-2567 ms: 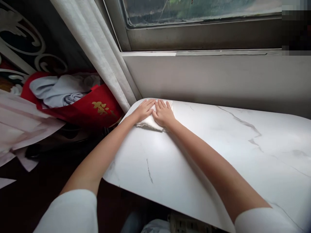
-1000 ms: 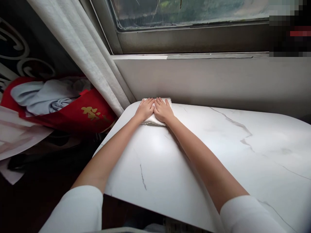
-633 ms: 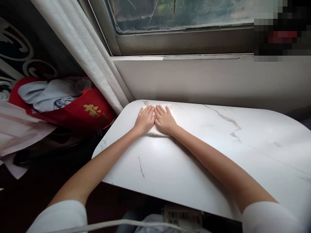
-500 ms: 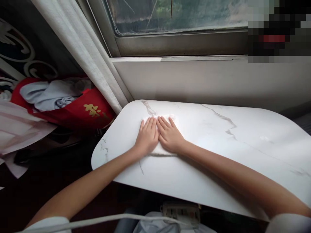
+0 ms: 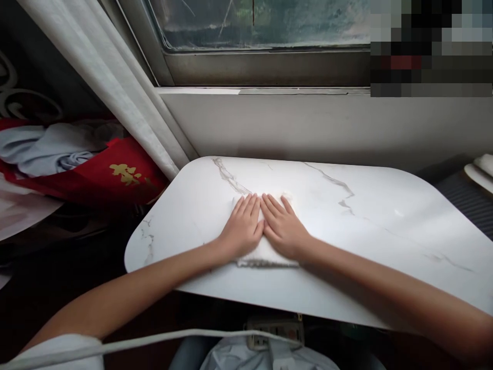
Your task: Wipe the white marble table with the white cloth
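A white cloth [image 5: 265,255] lies flat on the white marble-patterned table [image 5: 370,246], its near edge showing below my wrists. My left hand [image 5: 242,225] presses down on the cloth with the palm flat and fingers stretched forward. Beside it my right hand [image 5: 284,226] lies flat on the same cloth, fingers extended and angled toward the left hand. The thumbs meet in the middle. Most of the cloth is hidden under both hands.
A red bag [image 5: 133,177] with grey-blue fabric stands left of the table by a pale curtain [image 5: 103,87]. The wall and a window [image 5: 262,25] rise behind. A power strip [image 5: 275,331] and white cable [image 5: 162,336] are below the near edge.
Both hands have slid the cloth across the table toward the near edge and slightly right. The camera view has also shifted to the right.
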`<state>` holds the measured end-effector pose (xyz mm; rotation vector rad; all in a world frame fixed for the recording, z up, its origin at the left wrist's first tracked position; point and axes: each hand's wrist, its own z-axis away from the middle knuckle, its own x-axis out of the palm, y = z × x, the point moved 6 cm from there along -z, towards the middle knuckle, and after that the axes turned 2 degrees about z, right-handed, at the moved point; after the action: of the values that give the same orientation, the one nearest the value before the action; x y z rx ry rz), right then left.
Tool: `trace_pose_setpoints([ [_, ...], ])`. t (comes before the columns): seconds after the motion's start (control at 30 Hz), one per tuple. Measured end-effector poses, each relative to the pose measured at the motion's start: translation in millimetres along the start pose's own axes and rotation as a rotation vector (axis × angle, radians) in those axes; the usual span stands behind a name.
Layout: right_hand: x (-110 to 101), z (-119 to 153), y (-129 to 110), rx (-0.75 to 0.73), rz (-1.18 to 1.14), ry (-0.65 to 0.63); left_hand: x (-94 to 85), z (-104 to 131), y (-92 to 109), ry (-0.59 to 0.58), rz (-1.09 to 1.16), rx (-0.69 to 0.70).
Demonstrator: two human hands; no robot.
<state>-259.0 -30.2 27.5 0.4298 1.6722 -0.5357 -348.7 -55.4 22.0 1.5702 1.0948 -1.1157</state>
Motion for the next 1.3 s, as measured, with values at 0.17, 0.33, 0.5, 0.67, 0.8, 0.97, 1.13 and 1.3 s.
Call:
trace_pose_setpoints([
  [0.17, 5, -83, 71, 0.023, 0.053, -0.013, 13.2, -99, -47, -0.016, -0.077, -0.063],
  [0.33, 5, -119, 122, 0.180, 0.055, 0.055, 23.5, -167, -63, -0.012, -0.098, -0.067],
  [0.5, 5, -114, 128, 0.214, 0.038, 0.105, 27.8, -175, -59, 0.004, -0.077, -0.058],
  [0.67, 3, -80, 113, 0.227, 0.069, 0.103, 26.4, -149, -36, -0.022, -0.067, -0.026],
  [0.8, -1, -26, 88, 0.176, 0.110, 0.097, 22.8, -105, 4, -0.044, -0.051, 0.039],
  [0.97, -10, 55, 39, 0.067, 0.120, 0.084, 14.7, -27, 58, -0.079, 0.011, 0.086],
  [1.13, -14, 109, -1, 0.066, 0.113, 0.096, 2.5, 25, 84, -0.122, 0.145, 0.173],
  [1.3, -8, 89, 13, 0.193, 0.062, 0.023, 4.8, -2, 75, -0.095, 0.154, 0.145],
])
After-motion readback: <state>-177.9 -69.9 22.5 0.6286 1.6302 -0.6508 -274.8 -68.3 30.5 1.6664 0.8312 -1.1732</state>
